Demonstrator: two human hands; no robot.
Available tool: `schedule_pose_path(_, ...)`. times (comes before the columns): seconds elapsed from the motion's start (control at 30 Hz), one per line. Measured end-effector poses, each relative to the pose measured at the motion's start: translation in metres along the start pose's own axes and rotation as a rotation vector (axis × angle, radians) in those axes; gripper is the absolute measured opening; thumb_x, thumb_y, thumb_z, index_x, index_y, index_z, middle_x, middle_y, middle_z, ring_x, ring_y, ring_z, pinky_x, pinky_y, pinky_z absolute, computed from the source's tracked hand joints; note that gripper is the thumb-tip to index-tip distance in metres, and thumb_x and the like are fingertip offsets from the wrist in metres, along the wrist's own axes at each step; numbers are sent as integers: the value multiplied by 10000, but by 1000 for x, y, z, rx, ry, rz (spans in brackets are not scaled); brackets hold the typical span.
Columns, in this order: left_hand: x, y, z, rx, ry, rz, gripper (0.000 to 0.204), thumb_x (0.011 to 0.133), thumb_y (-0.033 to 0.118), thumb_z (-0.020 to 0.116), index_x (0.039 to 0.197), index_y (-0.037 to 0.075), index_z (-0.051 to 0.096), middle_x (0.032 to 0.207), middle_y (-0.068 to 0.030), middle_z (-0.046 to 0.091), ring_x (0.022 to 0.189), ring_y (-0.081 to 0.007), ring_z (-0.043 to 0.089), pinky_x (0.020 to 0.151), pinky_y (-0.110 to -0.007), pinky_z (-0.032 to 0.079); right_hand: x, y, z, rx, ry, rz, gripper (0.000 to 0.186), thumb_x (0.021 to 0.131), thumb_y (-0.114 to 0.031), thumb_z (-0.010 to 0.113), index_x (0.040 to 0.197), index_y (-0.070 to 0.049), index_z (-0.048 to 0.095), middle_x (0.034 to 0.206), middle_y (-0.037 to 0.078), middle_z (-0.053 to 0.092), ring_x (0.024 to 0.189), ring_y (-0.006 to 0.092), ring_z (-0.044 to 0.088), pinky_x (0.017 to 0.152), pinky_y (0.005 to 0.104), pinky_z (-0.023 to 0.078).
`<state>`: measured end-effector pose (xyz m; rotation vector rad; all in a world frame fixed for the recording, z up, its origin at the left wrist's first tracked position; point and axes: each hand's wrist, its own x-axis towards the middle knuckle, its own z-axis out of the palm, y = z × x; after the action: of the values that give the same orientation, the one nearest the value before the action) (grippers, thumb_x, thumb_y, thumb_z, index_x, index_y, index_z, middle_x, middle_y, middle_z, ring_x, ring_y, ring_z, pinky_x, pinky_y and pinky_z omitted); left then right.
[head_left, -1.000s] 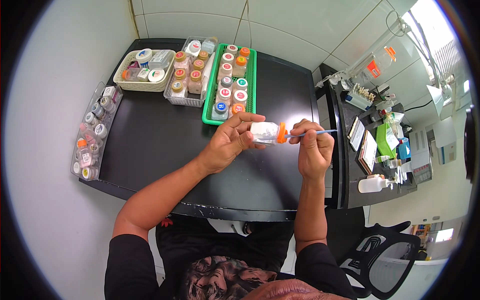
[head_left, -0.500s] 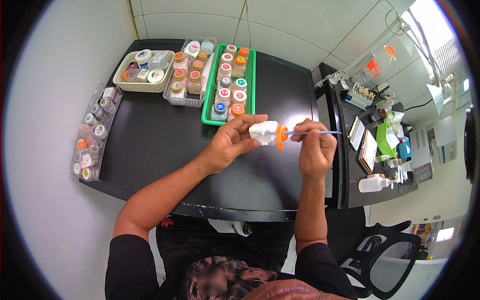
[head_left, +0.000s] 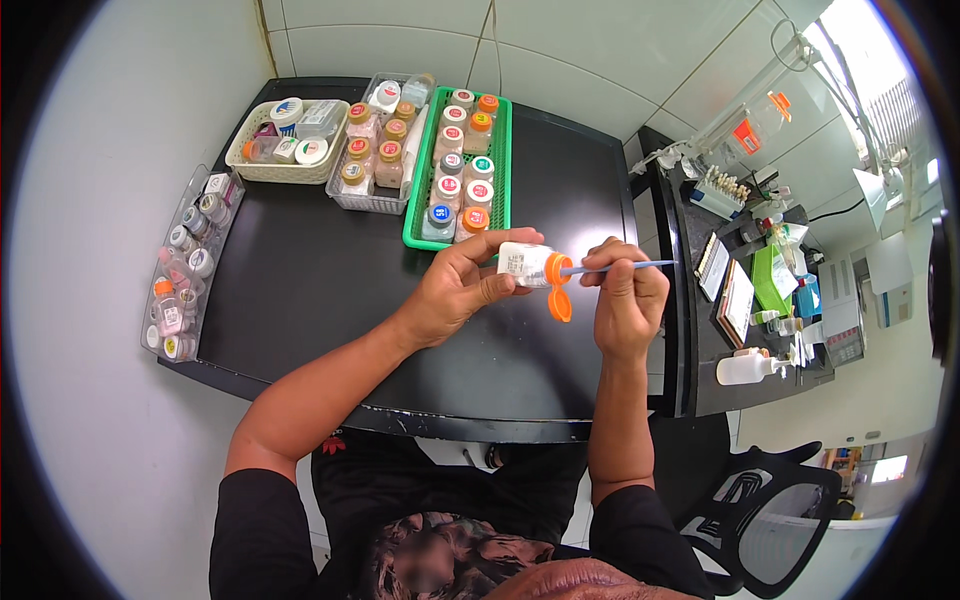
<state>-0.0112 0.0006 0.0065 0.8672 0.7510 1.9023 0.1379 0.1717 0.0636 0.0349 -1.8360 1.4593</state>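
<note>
Turned since half a second ago, the small flip-top bottle [head_left: 522,265] shows its printed label, and its orange flip cap [head_left: 560,307] has swung nearer the person; the slim blue stick [head_left: 654,264] has slid slightly left. The left grip [head_left: 447,292] is closed around the bottle, holding it on its side above the middle of the black worktop [head_left: 300,275]. Fingers and thumb of the right grip [head_left: 630,305] pinch the stick, whose inner end is at the bottle's mouth; how far it enters I cannot tell.

The worktop is glossy, with pale specks below the bottle and a chipped front edge. Along its back stand a cream basket [head_left: 285,178], a clear basket [head_left: 370,205] and a green basket [head_left: 508,170] of coloured-cap bottles; a clear tray [head_left: 163,255] of jars follows the left edge, beside a plain wall [head_left: 80,350]. White tiles [head_left: 600,60] rise behind. To the right, a dark side counter [head_left: 708,392] carries a white pump bottle [head_left: 740,370] and a green box [head_left: 770,280]; a mesh-backed chair [head_left: 790,510] stands below, and a bright window [head_left: 858,50] is at upper right.
</note>
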Motion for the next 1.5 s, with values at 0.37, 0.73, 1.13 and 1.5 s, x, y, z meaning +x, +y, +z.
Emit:
schedule_pose_path(0.37,-3,-6,-5,88,45,26,616,939,-15,791,1476,67,501,1420,-122,624,1276,-221,655,1037,-339,590,4,-8,-1,-100,-105,-8,402,1124,-251,582,965,77,751,822,106,690,742,148,649,667,273,502)
schedule_pose_path(0.73,-4,0,-1,101,55,-22,700,986,51,765,1608,66,444,1471,-116,603,1217,-214,688,980,-345,620,4,-4,-3,-121,-142,-1,396,1112,-275,609,971,65,757,843,106,715,743,141,637,689,272,483)
schedule_pose_path(1.13,-1,-1,-4,86,16,17,574,1012,130,750,1524,37,508,1507,-144,564,1319,-239,638,1054,-383,612,5,-5,-7,-66,-152,-16,408,1118,-271,596,973,79,747,825,119,710,754,144,640,676,274,483)
schedule_pose_path(1.5,0,-4,-3,124,-15,97,486,946,-60,753,1335,99,511,1491,-145,536,1353,-239,596,1104,-398,553,4,-11,-1,-183,-65,-133,360,1111,-227,586,954,63,731,835,124,682,730,156,605,670,305,473)
